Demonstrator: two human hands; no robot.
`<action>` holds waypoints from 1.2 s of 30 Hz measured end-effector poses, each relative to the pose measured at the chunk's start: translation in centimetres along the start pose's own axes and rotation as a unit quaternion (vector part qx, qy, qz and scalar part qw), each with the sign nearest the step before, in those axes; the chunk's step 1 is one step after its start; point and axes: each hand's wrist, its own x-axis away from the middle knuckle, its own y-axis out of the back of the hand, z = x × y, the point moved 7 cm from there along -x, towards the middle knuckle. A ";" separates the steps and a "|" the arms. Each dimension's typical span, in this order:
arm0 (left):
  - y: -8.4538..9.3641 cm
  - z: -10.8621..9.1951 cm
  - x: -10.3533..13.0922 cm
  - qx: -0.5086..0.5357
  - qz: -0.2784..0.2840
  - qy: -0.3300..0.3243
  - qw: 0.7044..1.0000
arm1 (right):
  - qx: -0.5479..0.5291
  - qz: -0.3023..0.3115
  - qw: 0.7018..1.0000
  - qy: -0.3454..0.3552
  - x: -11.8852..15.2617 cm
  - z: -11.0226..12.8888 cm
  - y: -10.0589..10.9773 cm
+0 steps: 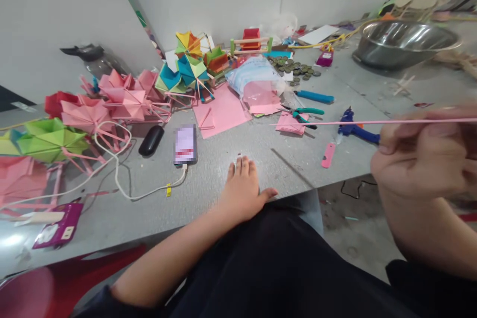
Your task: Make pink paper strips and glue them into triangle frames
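My left hand (242,184) lies flat on the grey table near its front edge, fingers stretched out, holding nothing. Up at the right, my right hand (428,154) has its fingers closed around a long thin pink stick (335,123), which points left across the view. Behind the stick lie green-handled pliers (305,112), folded pink paper (290,123) and a blue glue gun (354,126). A small pink flat piece (328,155) rests below the stick.
Several folded-paper pieces, pink (122,102), green (52,139) and multicoloured (190,69), crowd the left and back. A phone (185,144) is on a white cable (126,198) beside a black case (151,140). A metal basin (406,44) and coins (294,67) are farther back.
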 end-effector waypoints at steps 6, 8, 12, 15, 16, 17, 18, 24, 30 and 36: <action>-7.9 -11.1 -0.1 0.119 0.373 -0.309 0.867 | -0.008 -0.086 0.982 0.168 -0.9 3.0 -2.3; -7.2 -12.5 1.7 0.262 0.461 -0.367 0.764 | -0.016 -0.088 0.987 0.137 -1.4 2.5 -2.5; -1.6 -5.9 -2.0 0.463 0.237 -0.166 0.838 | -0.099 -0.012 0.994 0.041 -1.9 0.8 -3.8; 4.1 -0.5 -3.6 0.604 0.065 -0.102 0.788 | -0.176 0.067 0.980 -0.059 -0.6 -0.9 -6.4; 5.8 0.7 -3.7 0.632 0.020 -0.100 0.768 | -0.200 0.092 0.971 -0.090 0.0 -1.4 -7.5; 7.3 1.6 -3.7 0.651 -0.017 -0.104 0.751 | -0.224 0.113 0.960 -0.120 0.6 -2.0 -8.6; 8.6 2.3 -3.5 0.664 -0.047 -0.111 0.737 | -0.248 0.131 0.948 -0.151 1.3 -2.6 -9.7; 12.2 4.4 -3.5 0.686 -0.153 -0.140 0.697 | -0.319 0.169 0.883 -0.299 3.5 -6.9 -15.1; 10.8 8.0 -4.3 0.725 -0.199 -0.033 0.658 | -0.325 0.140 0.861 -0.365 5.1 -9.2 -17.7; 7.4 9.7 -3.9 0.782 -0.197 0.093 0.584 | -0.322 0.111 0.841 -0.421 7.2 -10.0 -17.5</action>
